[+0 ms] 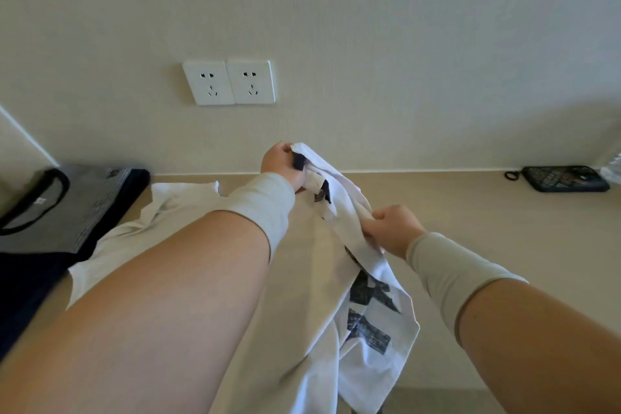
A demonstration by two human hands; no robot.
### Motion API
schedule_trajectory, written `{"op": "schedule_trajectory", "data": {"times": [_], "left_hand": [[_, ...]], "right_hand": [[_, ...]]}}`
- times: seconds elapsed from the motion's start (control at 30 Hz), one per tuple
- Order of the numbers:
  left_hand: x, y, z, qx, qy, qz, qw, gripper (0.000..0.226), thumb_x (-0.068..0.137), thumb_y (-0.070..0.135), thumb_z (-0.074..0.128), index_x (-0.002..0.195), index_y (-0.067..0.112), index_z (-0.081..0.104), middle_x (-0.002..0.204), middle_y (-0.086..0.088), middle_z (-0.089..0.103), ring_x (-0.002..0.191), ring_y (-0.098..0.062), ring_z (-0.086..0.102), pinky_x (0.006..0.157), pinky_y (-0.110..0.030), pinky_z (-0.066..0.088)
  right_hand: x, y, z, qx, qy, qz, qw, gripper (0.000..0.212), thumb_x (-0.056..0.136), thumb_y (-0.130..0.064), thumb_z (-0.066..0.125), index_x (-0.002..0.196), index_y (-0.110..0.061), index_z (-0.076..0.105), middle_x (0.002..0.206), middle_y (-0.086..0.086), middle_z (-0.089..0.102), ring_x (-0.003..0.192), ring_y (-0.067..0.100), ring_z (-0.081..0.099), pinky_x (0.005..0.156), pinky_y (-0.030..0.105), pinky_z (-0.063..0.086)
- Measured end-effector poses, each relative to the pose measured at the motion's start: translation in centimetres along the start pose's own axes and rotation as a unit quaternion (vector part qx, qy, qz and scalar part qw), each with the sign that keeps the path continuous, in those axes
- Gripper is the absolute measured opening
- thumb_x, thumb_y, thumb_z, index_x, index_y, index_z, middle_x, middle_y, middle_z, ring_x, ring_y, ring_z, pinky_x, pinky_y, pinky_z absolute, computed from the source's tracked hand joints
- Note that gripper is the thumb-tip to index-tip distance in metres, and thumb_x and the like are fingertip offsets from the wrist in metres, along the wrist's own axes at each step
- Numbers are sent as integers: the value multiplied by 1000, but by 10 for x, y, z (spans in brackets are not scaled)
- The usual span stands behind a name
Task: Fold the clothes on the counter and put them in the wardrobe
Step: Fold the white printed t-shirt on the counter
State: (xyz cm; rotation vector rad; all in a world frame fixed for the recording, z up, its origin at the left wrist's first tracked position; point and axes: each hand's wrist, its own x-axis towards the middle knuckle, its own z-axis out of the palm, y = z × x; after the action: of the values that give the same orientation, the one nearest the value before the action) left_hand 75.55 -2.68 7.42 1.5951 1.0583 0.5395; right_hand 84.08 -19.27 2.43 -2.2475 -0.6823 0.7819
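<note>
Both hands [336, 198] gripping white shirt [366, 329], hanging lengthwise

Looks like a home or hotel-type bedroom, dressing corner. Beige counter [470, 212] built against a plain cream wall [369, 27], 2 white wall sockets [229, 82] side by side above the counter. Clothes lying on the counter below-left of the sockets: white garment [161, 212], grey-and-navy folded pile [67, 205] further left by a side panel. Dark desk phone [564, 178] with coiled cord far right of the sockets, at the wall. White printed T-shirt [369, 329] held up below the sockets.
</note>
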Motion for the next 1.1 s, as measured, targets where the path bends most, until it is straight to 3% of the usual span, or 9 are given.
{"op": "schedule_trajectory", "data": {"times": [0.23,0.3,0.4,0.53,0.63,0.8,0.93,1.0,1.1], "left_hand": [[-2,16,-17,6,62,10,998,22,91,9,42,106,9,59,109,-17,64,103,-36,62,92,-48,52],[-8,22,-22,10,74,23,997,24,93,8,42,111,7,58,112,-16,63,104,-35,61,94,-47,51],[-12,29,-26,26,98,51,994,25,94,7,45,115,3,58,112,-15,63,105,-33,60,94,-39,50],[-9,31,-26,55,85,27,995,12,93,2,47,86,5,57,77,-5,56,85,-28,56,74,-31,44],[-14,35,-19,69,20,23,997,26,95,6,49,71,16,48,67,3,47,82,-24,56,75,-31,52],[-37,63,20,109,-8,-41,993,27,93,16,38,67,9,44,63,-3,50,73,-25,54,74,-25,44],[-25,49,64,-322,-164,-154,920,19,99,17,45,99,9,62,103,-6,69,101,-26,63,84,-40,51],[-17,34,84,-295,-206,-163,919,33,101,26,44,128,11,53,134,-1,57,126,-24,51,104,-56,37],[1,6,99,-97,-201,-129,966,38,100,20,46,138,11,48,145,-7,47,134,-27,44,106,-48,36]], "right_hand": [[-18,-7,-9,71,-54,11,996,20,76,-28,69,71,-15,55,70,3,54,68,19,48,63,29,42],[-24,-7,-14,-38,-115,48,991,26,70,-30,71,85,-11,64,80,4,67,75,22,63,71,32,54],[-40,-9,-21,-235,-143,115,955,14,77,-21,60,73,-9,54,63,8,56,54,23,52,51,23,44],[-35,7,-28,6,26,146,989,15,93,-14,54,99,-1,59,92,15,59,79,29,57,74,38,54],[-39,16,-36,198,75,146,966,24,93,-10,50,108,7,61,75,13,54,60,25,52,60,38,58],[-51,34,-65,87,-17,210,974,12,90,-6,61,80,-4,55,58,7,41,43,16,31,55,37,57],[-30,64,-84,-12,34,231,972,20,92,-9,55,73,-6,52,63,9,49,49,21,44,57,33,55],[-11,80,-89,-18,76,207,975,25,95,-10,51,70,-10,47,68,7,53,55,20,52,52,29,49],[17,91,-85,-21,55,193,979,28,96,-13,51,68,-11,48,69,7,57,54,18,55,45,25,43]]}}
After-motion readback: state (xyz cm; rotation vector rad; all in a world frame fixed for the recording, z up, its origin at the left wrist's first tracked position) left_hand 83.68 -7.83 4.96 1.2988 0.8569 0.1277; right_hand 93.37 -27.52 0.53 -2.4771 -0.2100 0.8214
